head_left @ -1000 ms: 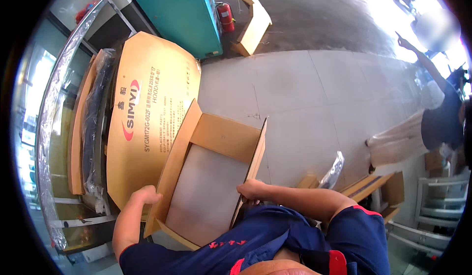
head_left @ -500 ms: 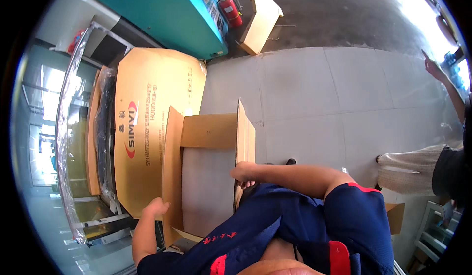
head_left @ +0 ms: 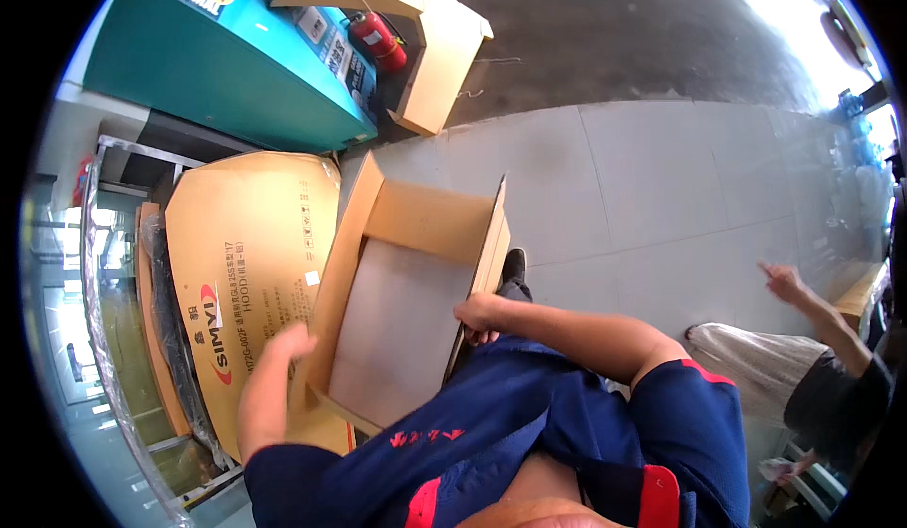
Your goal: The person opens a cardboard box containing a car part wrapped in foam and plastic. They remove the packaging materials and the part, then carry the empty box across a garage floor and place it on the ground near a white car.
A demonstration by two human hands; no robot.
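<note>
An open, empty-looking cardboard box point(head_left: 430, 216) with a whitish bottom is in front of my body, turned slightly askew. My right hand point(head_left: 480, 315) is closed over the top edge of its right wall, fingers curled round the cardboard. On the other side, my left hand point(head_left: 286, 347) is at the edge of the left wall, closed on it; the hand is slightly smeared and its fingertips are partly hidden. Beyond the left wall leans a large flat carton point(head_left: 260, 207) with dark printing.
A teal cabinet point(head_left: 189, 84) stands far left, with a red fire extinguisher point(head_left: 380, 42) and a bent cardboard piece point(head_left: 444, 51) beside it. A metal-framed rack point(head_left: 94, 273) borders the left. Another person point(head_left: 794, 367) points with one hand at right. Grey tiles point(head_left: 652, 169) cover the floor.
The box has turned clockwise, its far end swinging right, with both my hands moving along. The view has shifted, and the other person appears lower and closer, arm still out.
</note>
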